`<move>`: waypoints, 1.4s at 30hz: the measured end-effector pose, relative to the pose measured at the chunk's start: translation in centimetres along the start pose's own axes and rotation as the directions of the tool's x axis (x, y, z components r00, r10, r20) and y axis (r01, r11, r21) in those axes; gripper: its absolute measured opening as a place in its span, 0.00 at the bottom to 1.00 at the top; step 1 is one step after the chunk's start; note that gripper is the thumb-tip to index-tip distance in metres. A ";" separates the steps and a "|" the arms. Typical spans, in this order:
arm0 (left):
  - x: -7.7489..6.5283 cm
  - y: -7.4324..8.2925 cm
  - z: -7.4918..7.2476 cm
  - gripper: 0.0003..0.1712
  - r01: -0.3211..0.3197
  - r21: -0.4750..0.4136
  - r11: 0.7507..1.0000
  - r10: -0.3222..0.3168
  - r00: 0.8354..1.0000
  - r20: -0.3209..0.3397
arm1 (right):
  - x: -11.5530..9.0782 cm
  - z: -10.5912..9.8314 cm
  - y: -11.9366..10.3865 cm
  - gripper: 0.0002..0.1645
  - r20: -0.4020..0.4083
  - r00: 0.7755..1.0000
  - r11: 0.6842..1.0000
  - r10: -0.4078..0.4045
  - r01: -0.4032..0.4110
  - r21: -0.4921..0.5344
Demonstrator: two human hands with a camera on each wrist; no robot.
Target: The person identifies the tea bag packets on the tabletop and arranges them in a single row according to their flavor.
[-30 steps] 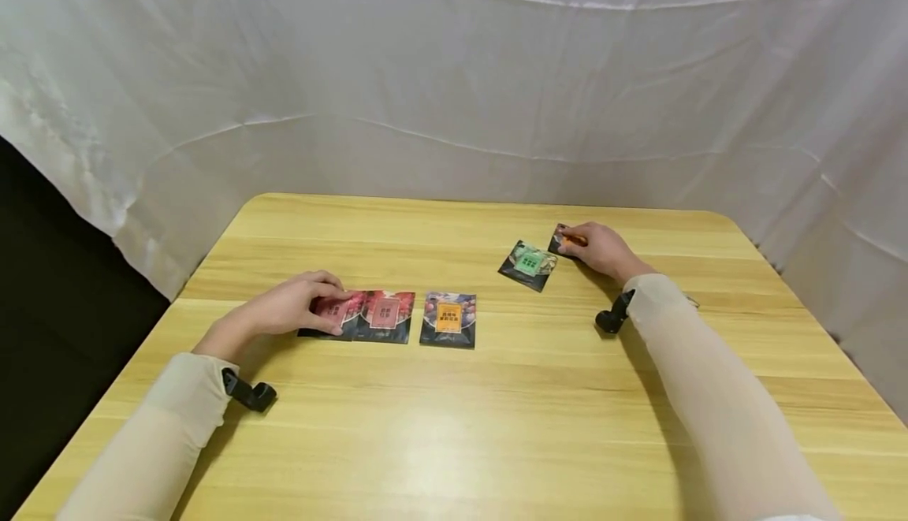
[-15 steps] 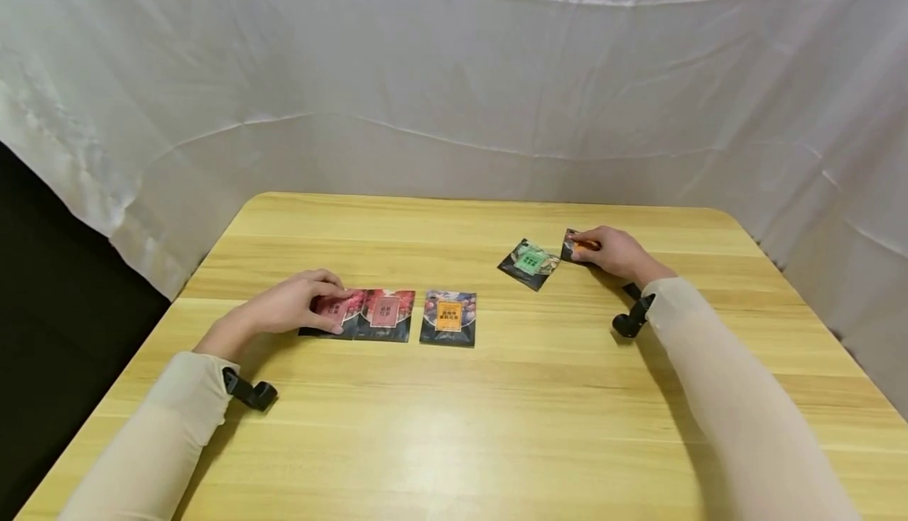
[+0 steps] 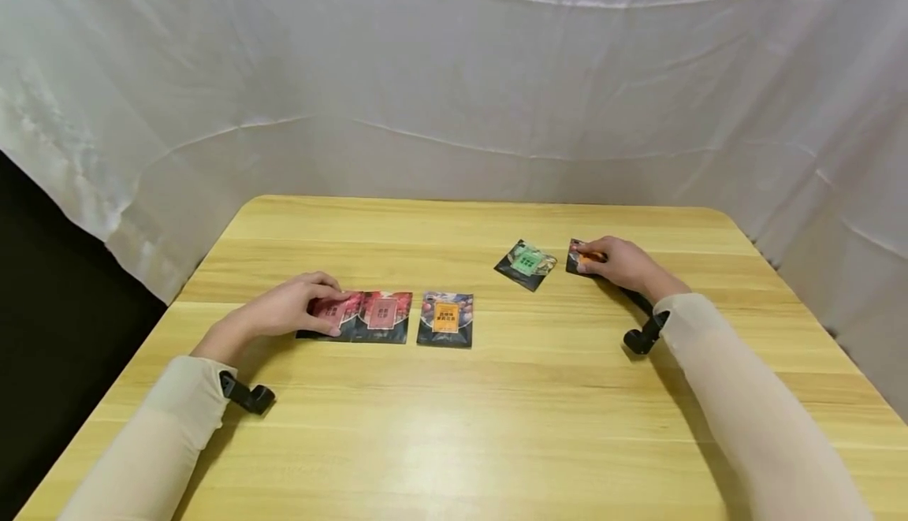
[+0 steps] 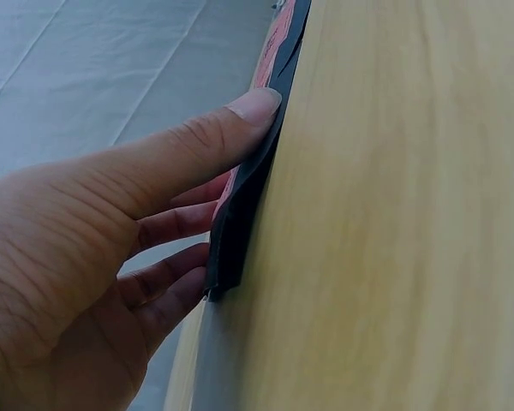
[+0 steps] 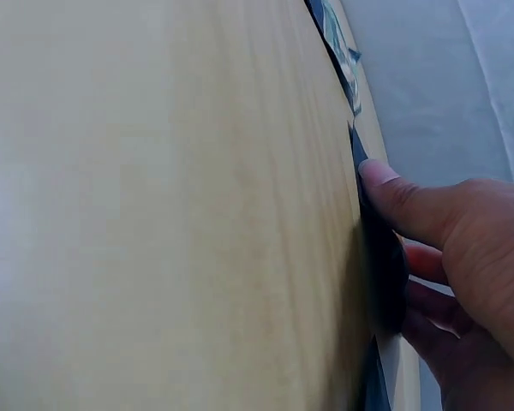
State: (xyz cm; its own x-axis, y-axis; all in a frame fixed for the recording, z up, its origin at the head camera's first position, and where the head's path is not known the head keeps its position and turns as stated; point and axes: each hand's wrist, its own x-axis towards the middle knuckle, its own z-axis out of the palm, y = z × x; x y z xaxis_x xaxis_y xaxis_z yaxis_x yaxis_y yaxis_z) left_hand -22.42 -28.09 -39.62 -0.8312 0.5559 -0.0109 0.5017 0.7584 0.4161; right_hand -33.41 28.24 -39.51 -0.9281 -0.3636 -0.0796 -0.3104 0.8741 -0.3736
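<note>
In the head view my left hand [image 3: 284, 308] lies over the leftmost red-and-black sachet [image 3: 344, 318], thumb at its near edge and fingers across its far side. A matching red sachet [image 3: 383, 316] touches it on the right. Beyond a small gap lies a dark sachet with an orange label [image 3: 445, 320]. My right hand [image 3: 623, 262] pinches another orange-label sachet [image 3: 575, 256] by its sides at the far right; the fingers hide much of it. Just left of that one, a green-label sachet [image 3: 526, 264] lies turned at an angle.
All of this is on a light wooden table [image 3: 454, 426] with rounded far corners. A pale cloth curtain [image 3: 454, 95] hangs behind it. Under my right wrist a dark flat thing [image 5: 374, 385] is partly hidden. Each wrist wears a black camera mount [image 3: 248, 396].
My right hand has moved right and a little nearer with its orange-label sachet, away from the green-label one. The left hand and the row beside it hold their places.
</note>
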 end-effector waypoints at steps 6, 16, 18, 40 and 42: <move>0.0 -0.1 -0.1 0.38 -0.002 -0.002 1.000 0.002 1.000 -0.005 | -1.1 0.4 -0.8 0.33 -0.013 0.999 0.999 -0.039 0.039 -0.021; 0.1 -0.2 -0.1 0.38 -0.003 -0.012 1.000 0.003 1.000 -0.004 | -2.5 1.2 -2.1 0.33 -0.012 0.996 0.995 -0.084 0.083 -0.058; 0.1 -0.2 -0.1 0.38 -0.004 -0.010 1.000 0.004 1.000 -0.006 | -2.8 1.2 -2.5 0.31 -0.012 0.996 0.993 -0.092 0.091 -0.070; 0.0 -0.5 0.3 0.37 -0.013 -0.012 1.000 0.013 1.000 0.001 | -7.2 3.0 -5.2 0.30 0.006 0.988 0.984 -0.157 0.157 -0.079; 0.1 -0.5 0.3 0.37 -0.015 -0.011 1.000 0.015 1.000 0.000 | -7.4 3.0 -5.4 0.31 0.011 0.989 0.986 -0.145 0.145 -0.082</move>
State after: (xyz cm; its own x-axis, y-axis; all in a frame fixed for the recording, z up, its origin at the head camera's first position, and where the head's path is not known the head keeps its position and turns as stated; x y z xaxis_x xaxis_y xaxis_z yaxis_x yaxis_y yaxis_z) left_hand -22.71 -28.30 -40.14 -0.8236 0.5672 -0.0048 0.5113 0.7461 0.4266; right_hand -24.22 25.27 -39.63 -0.8709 -0.4902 -0.0351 -0.4579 0.8352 -0.3046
